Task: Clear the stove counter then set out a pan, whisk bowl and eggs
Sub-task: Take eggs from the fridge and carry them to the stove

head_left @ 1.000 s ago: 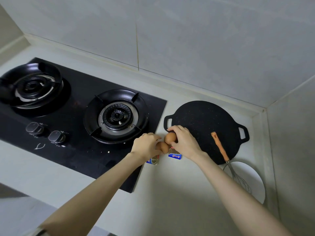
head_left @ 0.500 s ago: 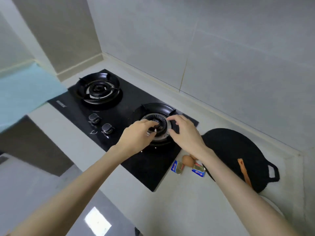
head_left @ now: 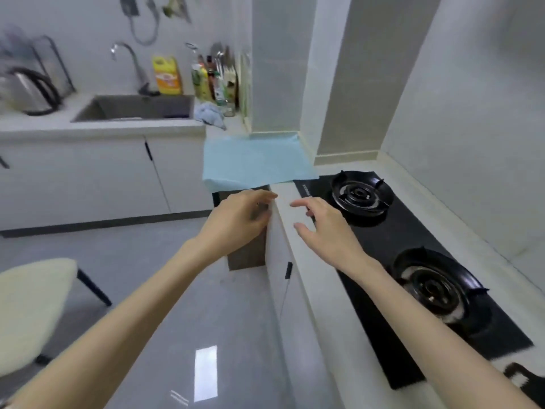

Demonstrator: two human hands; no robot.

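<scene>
Both of your hands are empty, fingers loosely spread: left hand (head_left: 239, 222) off the counter's end, right hand (head_left: 326, 228) over its edge. Only the pan's handle (head_left: 523, 380) shows, bottom right; eggs and bowl are out of view.

Pan (head_left: 523, 382) cut by the lower right edge; bottles (head_left: 211, 79) beside the sink blurred.

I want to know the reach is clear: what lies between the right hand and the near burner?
In the head view, only bare black glass stovetop separates the right hand from the near burner; nothing sits there.
</scene>
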